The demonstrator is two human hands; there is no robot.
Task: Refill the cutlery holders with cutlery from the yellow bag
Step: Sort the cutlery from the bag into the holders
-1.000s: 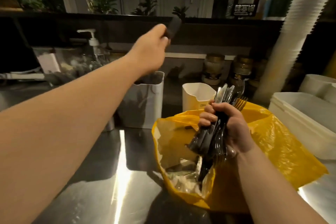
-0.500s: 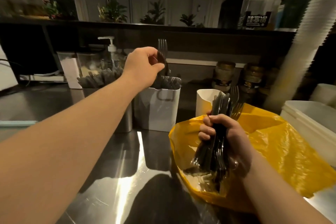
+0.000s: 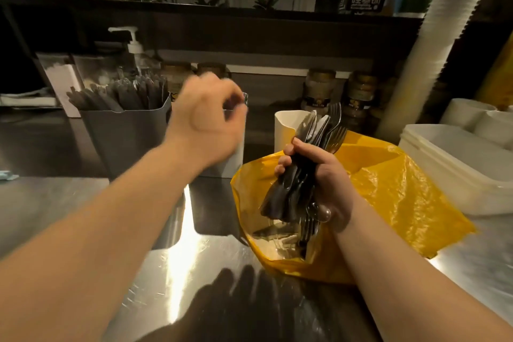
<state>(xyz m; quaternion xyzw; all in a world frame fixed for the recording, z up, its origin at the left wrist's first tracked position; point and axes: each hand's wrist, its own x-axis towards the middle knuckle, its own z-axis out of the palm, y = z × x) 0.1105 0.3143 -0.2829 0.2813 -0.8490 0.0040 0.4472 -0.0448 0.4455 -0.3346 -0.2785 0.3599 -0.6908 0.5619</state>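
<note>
Gone from above the left hand [image 3: 205,116] was the fork it had pinched half a second before; the hand had dropped and drawn back in front of the tall white plastic cutlery holder [image 3: 234,158], covering most of it. Its fingers curled loosely downward (motion blur hid whether anything was still between them, so this could not be told). The right hand [image 3: 322,178] had kept its fist closed round the bundle of metal forks and spoons [image 3: 299,183], tines pointing up, held over the mouth of the crumpled yellow plastic bag [image 3: 388,194], which lay on the shiny steel counter [image 3: 83,203] with more cutlery inside. Left of the white holder stood the grey plastic holder [image 3: 125,133], packed with dark-handled utensils. A small cream-coloured holder [image 3: 286,125] stood just behind the bag.
</note>
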